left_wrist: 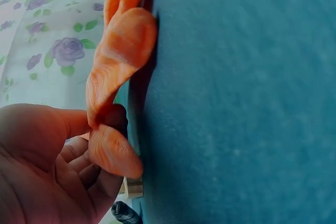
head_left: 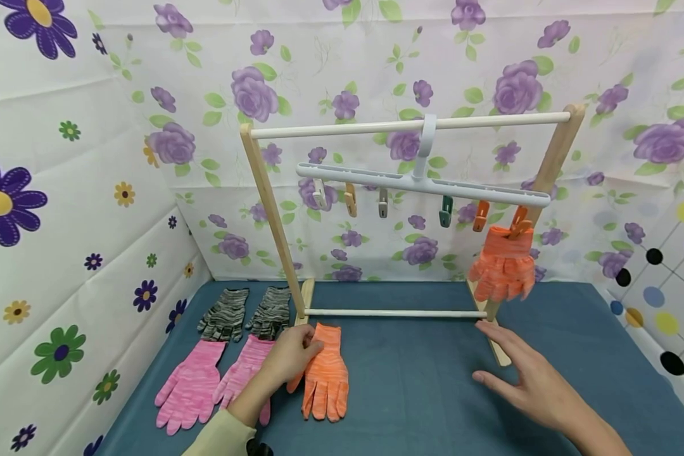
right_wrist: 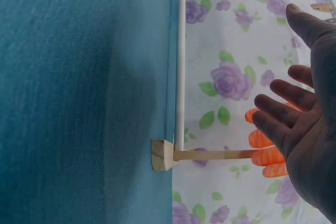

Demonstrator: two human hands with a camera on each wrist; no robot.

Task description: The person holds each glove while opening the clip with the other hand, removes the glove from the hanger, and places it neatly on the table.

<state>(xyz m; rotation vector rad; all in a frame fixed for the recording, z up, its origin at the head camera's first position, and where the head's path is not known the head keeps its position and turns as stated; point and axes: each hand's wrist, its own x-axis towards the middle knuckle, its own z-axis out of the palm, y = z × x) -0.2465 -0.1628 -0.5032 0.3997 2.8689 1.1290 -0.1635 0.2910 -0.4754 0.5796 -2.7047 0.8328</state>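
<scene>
My left hand [head_left: 289, 356] pinches the left edge of an orange knit glove [head_left: 327, 373] that lies on the blue cloth, fingers toward me. In the left wrist view, thumb and fingertips grip a fold of the orange glove [left_wrist: 118, 59] near its thumb. My right hand [head_left: 527, 380] hovers over the cloth at the right, its fingers straight and holding nothing. Above it, another orange glove [head_left: 503, 266] hangs by its cuff from an orange clip [head_left: 520, 220] at the right end of a white hanger [head_left: 370, 177].
The hanger hooks on the top bar of a wooden rack [head_left: 342, 130]. Several other clips, such as a green one [head_left: 446, 212], hang along it. Left of my left hand lie two pink gloves [head_left: 190, 386] and two grey-black gloves [head_left: 226, 313]. A low bar [head_left: 393, 313] joins the rack's feet.
</scene>
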